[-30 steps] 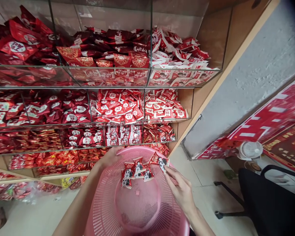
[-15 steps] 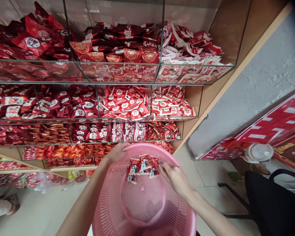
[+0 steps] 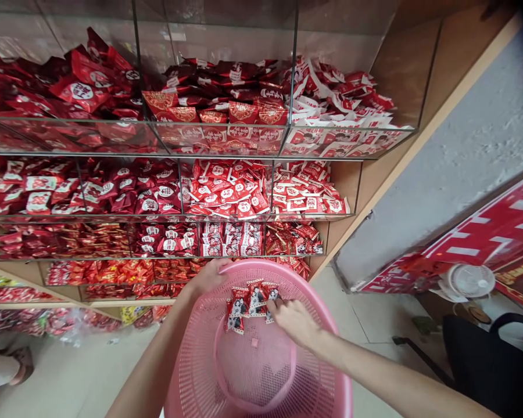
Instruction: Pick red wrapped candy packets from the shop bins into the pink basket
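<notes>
Hands apart: the left hand (image 3: 206, 277) grips the rim of a pink plastic basket (image 3: 287, 271), while the open-fingered right hand (image 3: 293, 323) touches red sachets (image 3: 248, 305) inside it, over a pale tiled floor (image 3: 348, 313) beside glass-fronted shelves (image 3: 239, 191).

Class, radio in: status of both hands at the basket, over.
Left hand on pink plastic basket rim. Right hand touching red-and-white packets in basket.
</notes>
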`<move>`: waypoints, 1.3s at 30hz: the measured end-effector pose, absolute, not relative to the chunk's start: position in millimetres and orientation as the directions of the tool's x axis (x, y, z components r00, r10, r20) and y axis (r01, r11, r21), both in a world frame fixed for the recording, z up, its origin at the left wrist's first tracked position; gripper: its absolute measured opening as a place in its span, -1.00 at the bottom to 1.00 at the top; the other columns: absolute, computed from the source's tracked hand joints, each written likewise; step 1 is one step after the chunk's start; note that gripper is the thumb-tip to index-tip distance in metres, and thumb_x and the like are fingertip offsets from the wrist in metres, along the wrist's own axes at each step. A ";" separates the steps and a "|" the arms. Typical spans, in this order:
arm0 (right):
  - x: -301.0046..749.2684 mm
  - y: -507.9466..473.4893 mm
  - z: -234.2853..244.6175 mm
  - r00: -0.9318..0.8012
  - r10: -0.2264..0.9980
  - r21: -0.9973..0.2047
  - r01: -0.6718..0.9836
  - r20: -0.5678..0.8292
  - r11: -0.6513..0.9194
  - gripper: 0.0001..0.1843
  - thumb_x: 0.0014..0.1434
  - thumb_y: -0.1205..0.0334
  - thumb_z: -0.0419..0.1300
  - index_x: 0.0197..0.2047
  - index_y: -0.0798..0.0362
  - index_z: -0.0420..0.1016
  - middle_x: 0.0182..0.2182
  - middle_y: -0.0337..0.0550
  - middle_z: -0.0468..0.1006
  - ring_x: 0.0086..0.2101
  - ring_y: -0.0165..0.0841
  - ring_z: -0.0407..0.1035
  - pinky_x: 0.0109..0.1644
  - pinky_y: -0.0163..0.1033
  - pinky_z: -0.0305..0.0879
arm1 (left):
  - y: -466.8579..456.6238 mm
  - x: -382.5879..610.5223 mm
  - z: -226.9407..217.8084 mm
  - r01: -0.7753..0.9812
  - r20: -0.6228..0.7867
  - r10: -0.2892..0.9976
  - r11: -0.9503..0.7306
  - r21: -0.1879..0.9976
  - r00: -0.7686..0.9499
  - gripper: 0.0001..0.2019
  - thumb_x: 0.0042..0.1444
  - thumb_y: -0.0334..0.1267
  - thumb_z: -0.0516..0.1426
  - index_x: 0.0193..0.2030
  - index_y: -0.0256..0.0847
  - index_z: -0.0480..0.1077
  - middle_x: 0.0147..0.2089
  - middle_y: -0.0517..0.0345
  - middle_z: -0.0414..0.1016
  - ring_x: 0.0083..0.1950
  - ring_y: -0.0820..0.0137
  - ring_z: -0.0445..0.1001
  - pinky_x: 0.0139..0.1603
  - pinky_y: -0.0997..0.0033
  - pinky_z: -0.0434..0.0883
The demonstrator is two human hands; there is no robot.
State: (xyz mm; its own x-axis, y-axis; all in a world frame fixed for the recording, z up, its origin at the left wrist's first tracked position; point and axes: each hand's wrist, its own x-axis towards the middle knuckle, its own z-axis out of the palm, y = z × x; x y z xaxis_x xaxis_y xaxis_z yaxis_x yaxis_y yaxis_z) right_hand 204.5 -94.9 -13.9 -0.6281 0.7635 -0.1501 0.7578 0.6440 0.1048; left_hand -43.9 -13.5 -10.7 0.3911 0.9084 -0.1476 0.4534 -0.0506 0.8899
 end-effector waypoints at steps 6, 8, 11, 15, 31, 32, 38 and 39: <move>202.5 -95.0 -22.9 -0.630 0.758 0.158 0.742 -0.165 0.651 -0.75 0.13 0.55 -0.02 -0.17 0.14 0.35 -0.40 -0.11 0.54 -0.45 -0.28 0.47 -0.52 -0.26 0.23 | -9.3 -44.1 -16.5 0.451 -0.117 0.902 -0.092 0.888 0.415 -0.72 -0.09 -0.34 0.05 -0.20 -0.31 0.41 -0.34 0.20 0.47 -0.35 0.45 0.40 -0.36 0.54 0.30; 202.7 -95.3 -22.1 -0.620 0.768 0.154 0.753 -0.162 0.640 -0.74 0.12 0.56 -0.01 -0.17 0.13 0.35 -0.39 -0.11 0.55 -0.45 -0.30 0.47 -0.52 -0.27 0.21 | -9.3 -43.7 -15.9 0.437 -0.109 0.899 -0.098 0.894 0.425 -0.73 -0.09 -0.34 0.06 -0.20 -0.31 0.42 -0.33 0.20 0.47 -0.35 0.45 0.40 -0.35 0.53 0.31; 203.6 -99.8 -16.9 -0.605 0.782 0.142 0.770 -0.149 0.623 -0.71 0.12 0.57 0.00 -0.14 0.11 0.35 -0.41 -0.11 0.55 -0.45 -0.31 0.47 -0.51 -0.29 0.16 | -11.1 -43.9 -13.0 0.429 -0.123 0.902 -0.074 0.900 0.415 -0.73 -0.09 -0.33 0.07 -0.21 -0.30 0.42 -0.33 0.20 0.47 -0.35 0.44 0.40 -0.36 0.53 0.31; 210.0 -104.4 -1.5 -0.587 0.809 0.021 0.809 -0.013 0.587 -0.88 0.23 0.34 0.01 -0.23 0.07 0.36 -0.47 -0.15 0.55 -0.49 -0.33 0.46 -0.50 -0.31 0.10 | -13.3 -46.5 -10.2 0.405 -0.174 0.903 0.000 0.914 0.392 -0.73 -0.08 -0.29 0.08 -0.20 -0.30 0.41 -0.34 0.19 0.48 -0.38 0.44 0.40 -0.41 0.53 0.29; 316.3 42.3 -25.8 0.067 0.995 -0.075 0.995 0.068 -0.062 -0.66 0.24 0.28 -0.06 0.08 0.09 0.16 -0.04 0.05 0.34 -0.22 -0.29 0.44 -0.29 -0.27 0.22 | -12.8 -53.4 -10.2 0.422 -0.160 0.920 -0.006 0.906 0.357 -0.76 -0.08 -0.22 0.11 -0.28 -0.31 0.40 -0.34 0.14 0.47 -0.36 0.43 0.39 -0.39 0.52 0.32; 314.5 44.5 -27.9 0.074 0.995 -0.068 0.995 0.068 -0.069 -0.65 0.24 0.28 -0.06 0.10 0.11 0.13 -0.04 0.07 0.33 -0.22 -0.27 0.44 -0.29 -0.26 0.22 | -13.2 -55.1 -11.5 0.415 -0.164 0.923 0.006 0.910 0.348 -0.76 -0.08 -0.21 0.12 -0.29 -0.31 0.40 -0.35 0.15 0.46 -0.38 0.44 0.38 -0.41 0.53 0.31; 312.1 48.4 -32.5 0.101 0.993 -0.014 0.995 0.057 -0.100 -0.64 0.24 0.23 -0.05 0.08 0.16 0.09 -0.08 0.09 0.30 -0.23 -0.19 0.46 -0.31 -0.21 0.24 | -17.8 -64.4 -14.0 0.422 -0.170 0.941 0.032 0.906 0.293 -0.75 -0.09 -0.17 0.14 -0.30 -0.29 0.39 -0.39 0.20 0.44 -0.43 0.48 0.36 -0.44 0.56 0.28; 312.7 48.4 -32.4 0.100 0.994 0.001 0.995 0.055 -0.100 -0.65 0.24 0.21 -0.04 0.07 0.15 0.10 -0.08 0.08 0.29 -0.23 -0.19 0.46 -0.31 -0.21 0.23 | -18.3 -65.6 -13.8 0.434 -0.170 0.943 0.030 0.900 0.286 -0.75 -0.09 -0.17 0.14 -0.29 -0.29 0.39 -0.38 0.20 0.44 -0.43 0.48 0.36 -0.45 0.56 0.28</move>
State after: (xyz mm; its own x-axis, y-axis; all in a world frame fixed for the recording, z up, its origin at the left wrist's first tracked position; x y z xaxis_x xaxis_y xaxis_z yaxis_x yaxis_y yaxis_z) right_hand 312.7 48.4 -32.4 0.0996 0.9935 0.0545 0.9950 -0.0998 0.0009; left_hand -65.6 -18.3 -13.8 0.2863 0.9430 -0.1698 0.4344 0.0302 0.9002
